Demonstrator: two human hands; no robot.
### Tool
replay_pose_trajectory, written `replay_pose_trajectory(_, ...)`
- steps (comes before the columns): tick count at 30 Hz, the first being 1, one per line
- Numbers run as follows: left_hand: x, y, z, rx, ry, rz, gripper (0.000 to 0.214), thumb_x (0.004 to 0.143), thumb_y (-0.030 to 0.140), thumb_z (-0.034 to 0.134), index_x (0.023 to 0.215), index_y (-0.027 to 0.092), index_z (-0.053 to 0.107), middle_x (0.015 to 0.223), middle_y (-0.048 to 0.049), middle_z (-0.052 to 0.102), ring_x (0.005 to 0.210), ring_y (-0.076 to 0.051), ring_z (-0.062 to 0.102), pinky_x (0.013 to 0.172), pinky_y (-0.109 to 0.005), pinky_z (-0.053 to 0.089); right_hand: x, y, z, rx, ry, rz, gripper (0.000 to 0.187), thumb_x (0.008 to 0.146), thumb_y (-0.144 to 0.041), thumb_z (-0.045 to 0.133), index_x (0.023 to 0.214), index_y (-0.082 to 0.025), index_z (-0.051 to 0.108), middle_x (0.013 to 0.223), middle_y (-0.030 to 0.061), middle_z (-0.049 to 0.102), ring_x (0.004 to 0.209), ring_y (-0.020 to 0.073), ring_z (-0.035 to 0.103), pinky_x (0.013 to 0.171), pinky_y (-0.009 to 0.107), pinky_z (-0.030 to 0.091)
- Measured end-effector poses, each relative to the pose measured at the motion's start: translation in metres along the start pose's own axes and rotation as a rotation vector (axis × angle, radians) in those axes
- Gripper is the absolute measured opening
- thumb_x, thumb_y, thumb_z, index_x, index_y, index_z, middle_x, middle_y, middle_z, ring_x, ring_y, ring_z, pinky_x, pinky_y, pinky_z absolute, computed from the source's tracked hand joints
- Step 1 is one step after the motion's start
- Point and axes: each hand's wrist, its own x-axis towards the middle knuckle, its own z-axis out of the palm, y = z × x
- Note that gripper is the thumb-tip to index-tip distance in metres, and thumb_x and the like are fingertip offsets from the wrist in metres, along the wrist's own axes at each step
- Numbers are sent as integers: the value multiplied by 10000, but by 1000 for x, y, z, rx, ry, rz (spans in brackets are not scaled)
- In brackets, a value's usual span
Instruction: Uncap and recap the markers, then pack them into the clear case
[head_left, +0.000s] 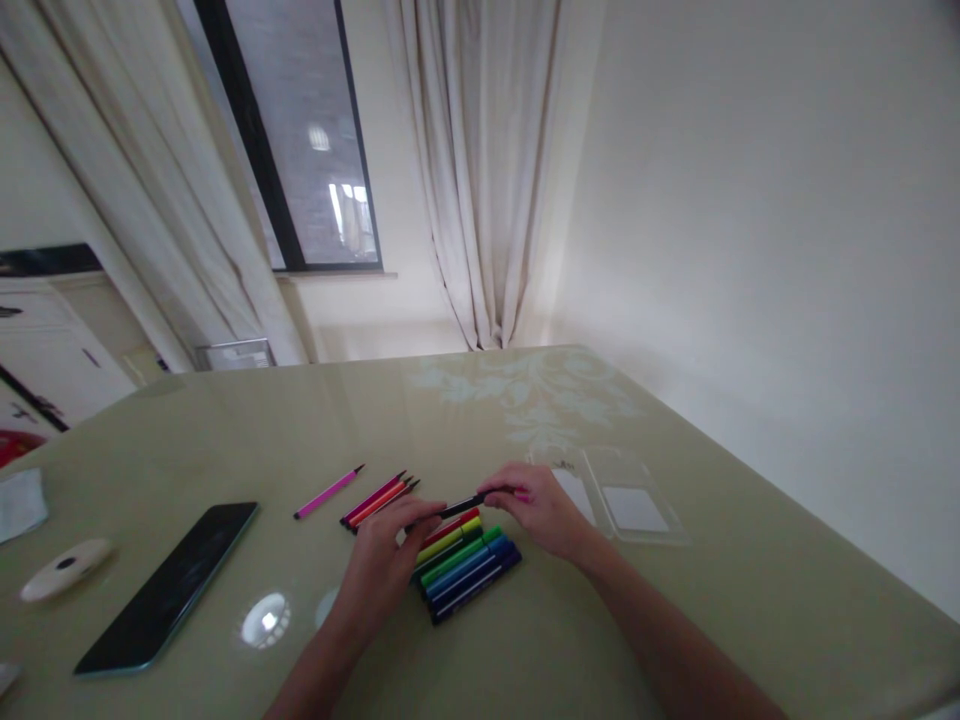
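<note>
My left hand (390,550) pinches the near end of a black felt-tip marker (463,507). The fingers of my right hand (536,510) close round its far end, where a small pink piece also pokes out. Whether that piece belongs to the same marker is hidden by the fingers. Below lies a row of capped markers, with a yellow marker (448,537), a green marker (461,557) and a dark blue marker (477,583) side by side. Beyond my left hand several uncapped markers lie together, an orange marker (381,503) among them. A pink marker (330,491) lies apart, its dark tip bare.
An unfolded clear plastic case (675,532) with white inserts lies to the right. On the left are a black phone (169,590), a pale oval object (67,568) and a folded white cloth (21,503). A wall borders the table's right side.
</note>
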Motion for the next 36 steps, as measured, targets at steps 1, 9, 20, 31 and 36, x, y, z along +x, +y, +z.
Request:
replay_pose_trajectory(1, 0, 1, 1, 2, -6, 3, 251, 913, 369, 597, 1012, 283, 811, 1040, -37, 809, 992, -253, 733, 940, -397, 559, 0, 0, 1, 0, 0, 4, 133, 916, -267, 686, 945, -235, 812, 900, 37, 774, 858, 189, 687, 779, 292, 515)
replay_pose_trajectory(9, 5, -17, -8, 152, -9, -33, 321, 948, 387, 508, 1091, 253, 763, 1145, -62, 778, 1086, -273, 708, 975, -429, 537, 4, 16, -21, -50, 217, 114, 223, 980, -331, 582, 1009, -211, 767, 876, 35, 765, 799, 185, 694, 755, 306, 527)
replay_pose_trajectory(20, 6, -25, -15, 266, -171, -50, 289, 934, 383, 505, 921, 234, 752, 987, -68, 770, 939, -263, 702, 870, -383, 544, -1, 30, -30, -543, -95, 148, 52, 807, -172, 780, 782, -217, 793, 936, 52, 698, 956, 214, 633, 871, 322, 455)
replay_pose_trajectory(31, 4, -69, -87, 945, 215, -409, 446, 998, 369, 376, 1201, 184, 726, 1313, -171, 671, 1172, -417, 598, 878, -539, 518, -1, 20, -17, -426, -94, 80, 79, 902, -161, 671, 868, -187, 738, 981, 74, 707, 970, 219, 637, 891, 333, 465)
replay_pose_trajectory(36, 12, -64, -81, 667, 233, -391, 387, 993, 410, 413, 1098, 196, 719, 1089, -146, 759, 1019, -358, 689, 861, -487, 535, 1, 12, -13, -73, -11, 93, 101, 980, -259, 593, 981, -198, 673, 909, 28, 728, 842, 177, 661, 770, 290, 485)
